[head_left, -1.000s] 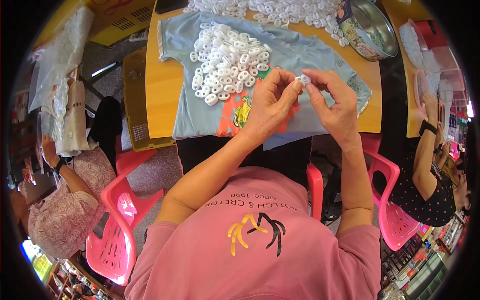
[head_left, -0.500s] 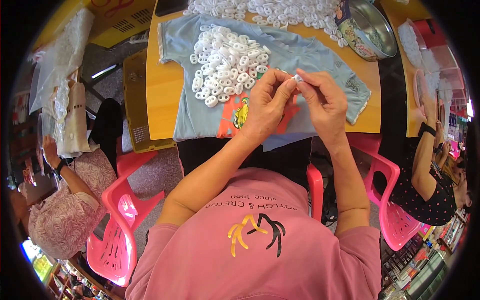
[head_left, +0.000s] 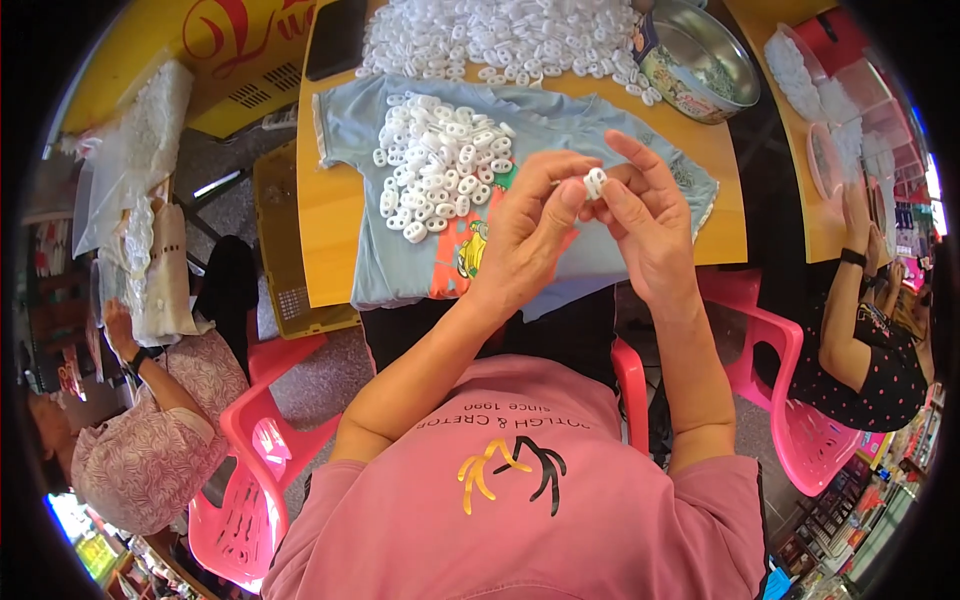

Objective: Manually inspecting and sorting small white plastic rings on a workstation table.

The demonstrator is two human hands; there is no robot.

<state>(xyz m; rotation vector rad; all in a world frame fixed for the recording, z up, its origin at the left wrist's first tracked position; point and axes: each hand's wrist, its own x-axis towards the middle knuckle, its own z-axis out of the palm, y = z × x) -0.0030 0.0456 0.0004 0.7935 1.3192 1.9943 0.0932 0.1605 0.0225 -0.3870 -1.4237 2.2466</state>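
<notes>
Head view: left hand (head_left: 525, 235) and right hand (head_left: 650, 225) pinch one small white plastic piece (head_left: 594, 182) together above the blue shirt (head_left: 580, 120). Loose white pieces (head_left: 440, 165) heap on that shirt left of the hands; a metal tin (head_left: 695, 62) stands beyond it.

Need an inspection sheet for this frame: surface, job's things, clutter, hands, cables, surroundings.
Surface: yellow-orange table, partly covered by a light blue T-shirt spread flat.
Job's things: small white plastic piece pinched between both hands; a pile of white pieces on the shirt; a larger heap at the far table edge.
Clutter: round metal tin, dark flat object, both on the table.
Grippers: left hand and right hand raised above the shirt, fingertips on the piece.
Cables: nothing seen.
Surroundings: pink plastic chairs; a seated person on each side; yellow crate beside the table.
</notes>
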